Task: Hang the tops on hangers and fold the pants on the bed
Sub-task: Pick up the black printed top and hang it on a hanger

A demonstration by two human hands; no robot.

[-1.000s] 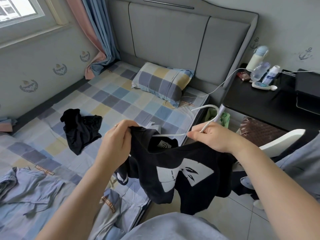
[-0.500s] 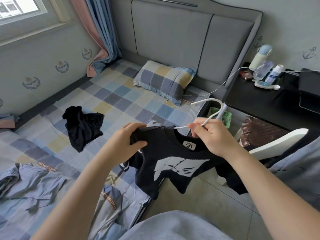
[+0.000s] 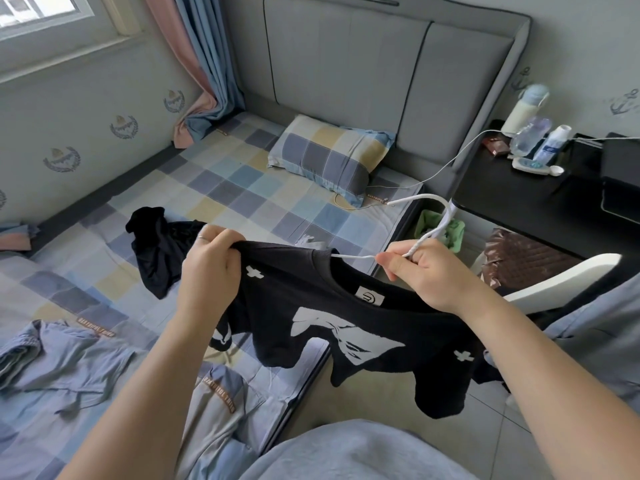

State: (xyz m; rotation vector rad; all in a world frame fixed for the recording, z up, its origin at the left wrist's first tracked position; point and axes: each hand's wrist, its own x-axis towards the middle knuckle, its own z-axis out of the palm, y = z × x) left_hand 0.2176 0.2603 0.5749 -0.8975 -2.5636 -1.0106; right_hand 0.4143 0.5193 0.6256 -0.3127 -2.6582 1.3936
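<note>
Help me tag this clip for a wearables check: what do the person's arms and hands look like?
The left arm and right arm are bare, with no sleeves, watch or bracelet in view. The left hand wears one thin silvery ring; the right hand shows none.

Item: hanger (image 3: 449, 211), one arm hidden inside the neck of the black top (image 3: 311, 306), its stem partly covered by the right hand (image 3: 426, 271).
Item: bottles (image 3: 530, 136) on the table (image 3: 519, 202), blurred, labels unreadable.
Item: blue garment (image 3: 69, 355) on the bed (image 3: 242, 181), cut off at the left edge.
</note>
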